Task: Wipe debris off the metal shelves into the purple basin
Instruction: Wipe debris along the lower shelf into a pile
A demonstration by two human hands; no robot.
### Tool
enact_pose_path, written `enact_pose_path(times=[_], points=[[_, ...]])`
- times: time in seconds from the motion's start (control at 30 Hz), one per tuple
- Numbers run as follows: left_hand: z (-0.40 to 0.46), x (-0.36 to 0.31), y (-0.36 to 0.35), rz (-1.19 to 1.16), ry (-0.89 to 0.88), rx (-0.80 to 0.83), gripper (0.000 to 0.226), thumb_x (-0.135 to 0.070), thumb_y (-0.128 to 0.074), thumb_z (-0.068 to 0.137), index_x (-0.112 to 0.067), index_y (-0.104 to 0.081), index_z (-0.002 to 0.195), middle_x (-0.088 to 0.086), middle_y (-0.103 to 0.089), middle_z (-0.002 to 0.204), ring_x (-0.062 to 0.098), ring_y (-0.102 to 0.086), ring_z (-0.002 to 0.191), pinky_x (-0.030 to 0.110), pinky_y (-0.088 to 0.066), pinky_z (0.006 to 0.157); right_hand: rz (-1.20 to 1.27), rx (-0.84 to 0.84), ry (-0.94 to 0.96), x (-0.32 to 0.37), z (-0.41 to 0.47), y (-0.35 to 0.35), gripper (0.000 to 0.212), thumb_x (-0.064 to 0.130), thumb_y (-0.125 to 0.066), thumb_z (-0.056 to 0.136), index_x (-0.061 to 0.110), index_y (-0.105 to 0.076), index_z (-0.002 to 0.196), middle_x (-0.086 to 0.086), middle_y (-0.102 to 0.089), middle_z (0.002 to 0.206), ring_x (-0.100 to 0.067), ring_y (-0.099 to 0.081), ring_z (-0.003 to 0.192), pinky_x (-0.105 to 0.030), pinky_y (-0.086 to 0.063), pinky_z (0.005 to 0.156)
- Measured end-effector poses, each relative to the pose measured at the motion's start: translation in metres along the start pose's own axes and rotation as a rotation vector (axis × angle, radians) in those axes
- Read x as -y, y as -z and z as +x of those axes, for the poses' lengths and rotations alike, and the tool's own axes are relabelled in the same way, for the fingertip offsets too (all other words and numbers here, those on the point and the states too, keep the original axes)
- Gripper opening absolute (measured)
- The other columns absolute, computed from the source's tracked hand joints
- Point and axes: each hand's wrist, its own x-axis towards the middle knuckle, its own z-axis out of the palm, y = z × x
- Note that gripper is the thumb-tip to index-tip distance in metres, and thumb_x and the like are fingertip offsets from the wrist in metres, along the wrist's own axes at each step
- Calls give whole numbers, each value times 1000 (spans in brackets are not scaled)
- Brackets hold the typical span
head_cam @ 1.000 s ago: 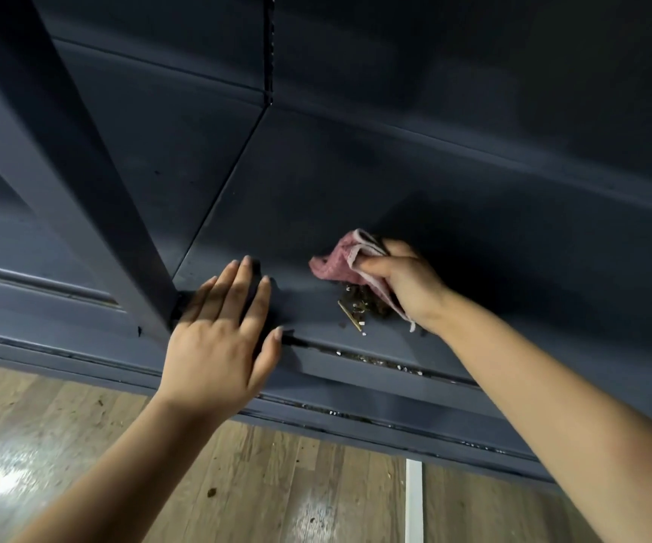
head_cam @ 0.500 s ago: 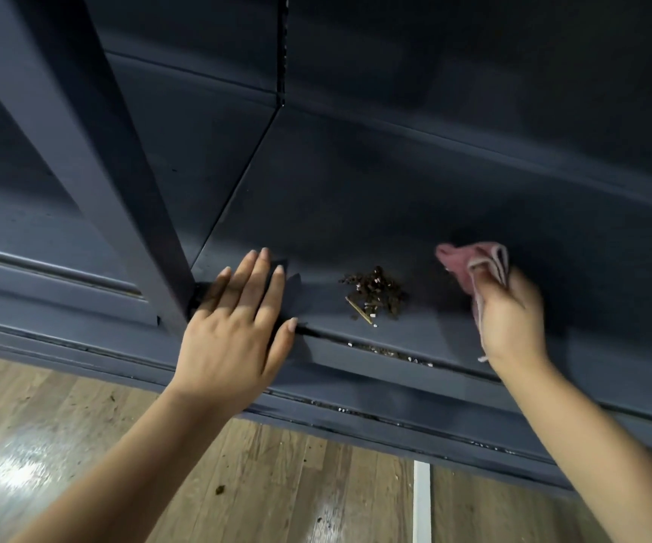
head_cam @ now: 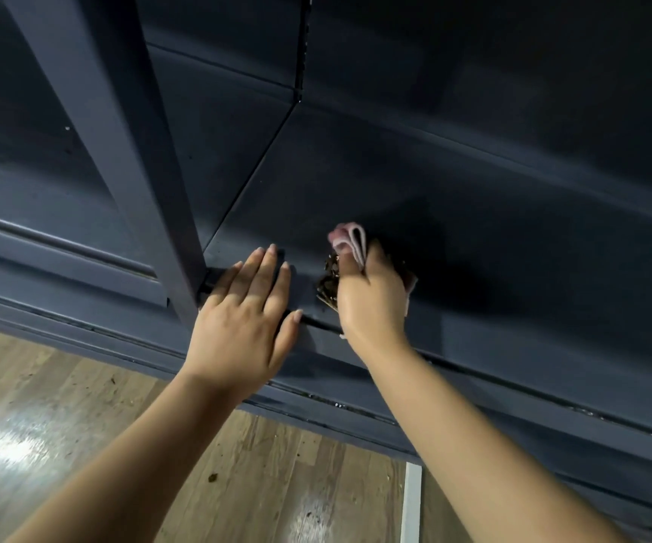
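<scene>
In the head view, the right hand (head_cam: 371, 303) gripped a folded pink cloth (head_cam: 350, 239), fingers curled round it, and pressed it down on the dark metal shelf (head_cam: 355, 182) right against a small heap of debris (head_cam: 327, 286). The left hand (head_cam: 244, 319) lay flat and open on the shelf's front lip, fingers straight, just beside the heap on its other side and close to the upright post (head_cam: 128, 150).

To do this step well, my judgement was that the cloth wanted to stay low and flat to the metal, so the small bits were pushed along and not ridden over. The sweep should have been short and steady towards the front edge, the open left hand serving as a stop (a cupped palm under the lip might have caught more). Some crumbs already lay in the groove along the front rail, and a hasty push would likely have sent more there or onto the wooden floor (head_cam: 81, 444).

The purple basin did not show anywhere in this view, so where the heap had to fall could not be told. Most of the cloth and part of the heap were hidden beneath the right hand, and the shelf's back was too dark to judge for leftover dirt.
</scene>
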Motion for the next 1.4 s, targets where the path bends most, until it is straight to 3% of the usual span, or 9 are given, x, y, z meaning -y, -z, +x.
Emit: enact_pose_path(times=[0.1,0.2,0.3,0.67,0.9,1.1,1.2,1.3,1.4], points=[[0,0,1,-10,5,7,68,-41,-11,101,5,-53,131,25,-48,139,37,-47,129,40,-21,109,279,16,-10,-12,3,27,34,45,-50,89,22,-61,111,5,-66,103,-12,-61,96,-31,-44,87],[1,0,2,9,-7,-10,63,-39,-19,100,4,-53,130,24,-48,139,36,-47,129,40,-22,109,170,-169,26,-35,11,75,30,44,-48,90,20,-58,106,1,-62,92,-14,-52,70,-31,-36,65],[1,-2,3,19,-4,-7,61,-39,-23,99,3,-54,130,23,-49,138,35,-48,128,40,-22,109,53,-287,-69,-55,26,105,26,27,-46,99,7,-57,110,-7,-58,97,-22,-53,89,-28,-32,73],[0,-5,7,56,29,37,68,-41,-11,102,3,-52,131,24,-48,138,36,-48,128,40,-22,110,-243,132,108,-13,29,27,30,26,-44,97,15,-53,123,-12,-60,123,-30,-51,115,-31,-29,91],[-5,-10,10,59,77,46,66,-43,-11,102,1,-46,137,21,-44,143,31,-39,135,37,-13,115,260,397,112,-3,37,16,34,40,-50,88,26,-60,117,8,-64,119,-11,-58,113,-34,-40,104],[-22,-6,9,69,47,34,65,-46,-13,103,-1,-41,140,21,-39,147,31,-32,139,42,-20,114,-171,158,447,-33,75,51,38,32,-43,90,17,-59,121,-5,-65,117,-26,-60,109,-41,-46,95],[-24,-6,6,64,54,41,66,-47,-15,102,0,-43,139,22,-40,146,32,-31,138,43,-21,113,-235,163,577,-34,78,39,36,25,-48,86,11,-66,115,-4,-68,114,-22,-62,108,-24,-40,97],[-24,-7,3,74,54,34,66,-47,-16,102,0,-42,140,23,-40,145,32,-29,138,43,-20,114,-160,319,569,-17,67,23,33,17,-51,89,10,-63,118,-2,-65,118,-20,-56,114,-10,-29,93],[-25,-7,1,69,65,28,65,-46,-16,102,0,-40,141,22,-40,146,31,-29,138,44,-21,113,-4,601,443,-9,73,5,28,19,-54,90,19,-63,116,15,-60,116,-12,-55,116,-19,-34,102]])
